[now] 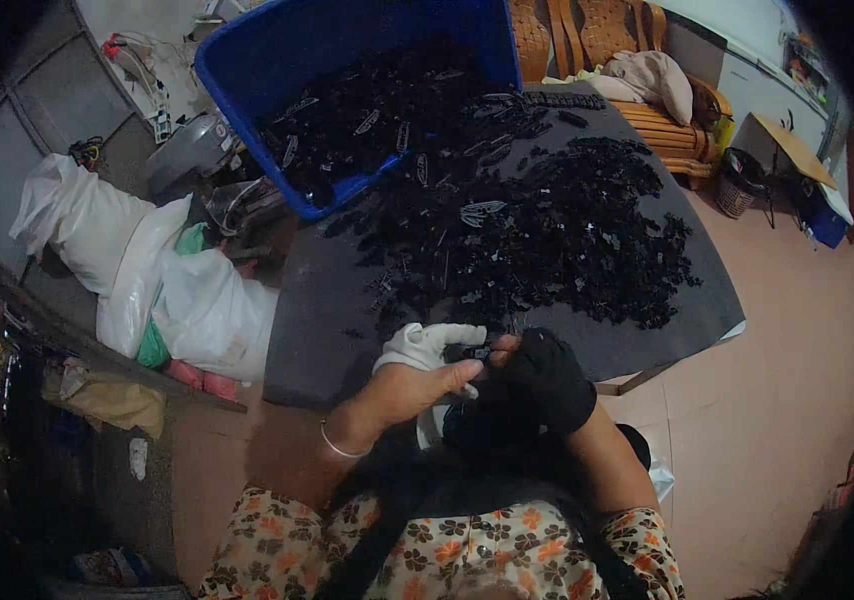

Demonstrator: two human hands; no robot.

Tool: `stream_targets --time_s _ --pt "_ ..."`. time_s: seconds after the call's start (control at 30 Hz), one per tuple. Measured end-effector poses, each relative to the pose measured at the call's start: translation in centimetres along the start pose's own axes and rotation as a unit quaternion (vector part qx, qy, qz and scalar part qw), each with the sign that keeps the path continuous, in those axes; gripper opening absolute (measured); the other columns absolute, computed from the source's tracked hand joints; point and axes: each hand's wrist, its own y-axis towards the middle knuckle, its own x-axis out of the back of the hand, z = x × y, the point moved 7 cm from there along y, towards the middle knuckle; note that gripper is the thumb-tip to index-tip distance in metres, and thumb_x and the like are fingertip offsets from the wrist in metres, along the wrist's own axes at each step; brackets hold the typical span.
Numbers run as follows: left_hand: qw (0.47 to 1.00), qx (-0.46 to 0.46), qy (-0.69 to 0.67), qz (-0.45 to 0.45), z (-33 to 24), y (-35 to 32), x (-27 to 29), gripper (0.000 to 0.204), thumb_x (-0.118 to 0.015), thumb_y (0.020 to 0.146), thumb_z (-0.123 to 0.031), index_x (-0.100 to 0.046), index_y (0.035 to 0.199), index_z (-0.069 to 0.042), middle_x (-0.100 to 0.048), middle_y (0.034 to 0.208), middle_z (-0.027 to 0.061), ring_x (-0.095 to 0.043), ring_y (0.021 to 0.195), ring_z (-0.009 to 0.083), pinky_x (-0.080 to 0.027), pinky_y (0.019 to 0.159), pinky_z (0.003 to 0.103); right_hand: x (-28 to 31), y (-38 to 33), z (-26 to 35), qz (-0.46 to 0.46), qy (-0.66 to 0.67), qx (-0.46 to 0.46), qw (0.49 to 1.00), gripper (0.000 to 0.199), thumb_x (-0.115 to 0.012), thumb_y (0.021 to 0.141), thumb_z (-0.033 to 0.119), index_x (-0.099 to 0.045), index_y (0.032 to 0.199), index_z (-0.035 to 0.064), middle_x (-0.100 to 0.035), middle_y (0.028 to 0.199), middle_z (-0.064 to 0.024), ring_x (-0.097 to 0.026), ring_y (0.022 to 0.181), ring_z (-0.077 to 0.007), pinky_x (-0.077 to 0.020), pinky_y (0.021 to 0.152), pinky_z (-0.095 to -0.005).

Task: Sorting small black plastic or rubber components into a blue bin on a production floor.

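Note:
My left hand (421, 362), in a white glove with the thumb bare, is closed round a small black plastic piece (473, 352) at the near edge of the table. Close against it is my right hand (551, 382), in a black glove with bare fingertips; its thumb and finger pinch at the right end of the same piece. Whether the right fingers hold a separate part is too small to make out. Just beyond both hands spreads a heap of small black plastic parts (587, 235) on the grey-covered table (322, 330).
A blue tub (237, 130) of black parts lies tipped at the table's far left. White sacks (212, 310) stand left of the table. At the back right are a wooden bench (647, 115) with cloth on it and a dark waste basket (739, 182).

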Motion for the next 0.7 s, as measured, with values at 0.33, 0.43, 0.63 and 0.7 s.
stream_targets --time_s 0.33,0.43,0.63,0.7 --pt "0.982 -0.100 0.161 -0.019 -1.0 -2.5 -0.7 0.022 -0.054 0.087 -0.006 -0.058 0.107 0.003 -0.064 0.093 0.0126 -0.061 0.078 0.0130 -0.050 0.066 0.025 -1.6 0.8 -0.7 0.208 0.214 -0.225 0.928 0.029 -0.066 0.079 0.023 -0.062 0.094 -0.0004 -0.062 0.086 -0.0195 -0.061 0.079 -0.0361 -0.0483 0.068 -0.0392" --pt "0.962 -0.134 0.237 0.011 -0.8 -2.1 -1.0 0.025 -0.056 0.086 -0.010 -0.058 0.109 0.000 -0.063 0.096 0.0126 -0.061 0.080 0.0181 -0.051 0.069 0.029 -1.3 0.4 -0.8 0.206 0.253 -0.206 0.923 0.028 -0.065 0.078 0.026 -0.065 0.092 0.0013 -0.063 0.086 -0.0199 -0.062 0.080 -0.0355 -0.0488 0.069 -0.0381" --pt "0.936 -0.107 0.336 -0.020 -2.2 -0.5 1.7 0.047 -0.070 0.077 -0.029 -0.057 0.115 -0.005 -0.061 0.107 0.0165 -0.062 0.086 0.0243 -0.051 0.072 0.034 -0.5 0.4 -0.2 0.290 0.229 -0.182 0.911 0.027 -0.062 0.078 0.024 -0.064 0.094 0.0031 -0.063 0.090 -0.0199 -0.061 0.086 -0.0359 -0.0484 0.074 -0.0402" --pt "0.886 -0.146 0.423 -0.121 -2.7 3.2 3.2 0.047 -0.070 0.075 -0.033 -0.059 0.111 -0.005 -0.064 0.096 0.0148 -0.062 0.086 0.0258 -0.050 0.072 0.036 1.0 -0.9 -1.2 0.296 0.160 -0.217 0.916 0.028 -0.061 0.077 0.025 -0.064 0.094 0.0038 -0.063 0.090 -0.0193 -0.061 0.085 -0.0359 -0.0479 0.074 -0.0414"
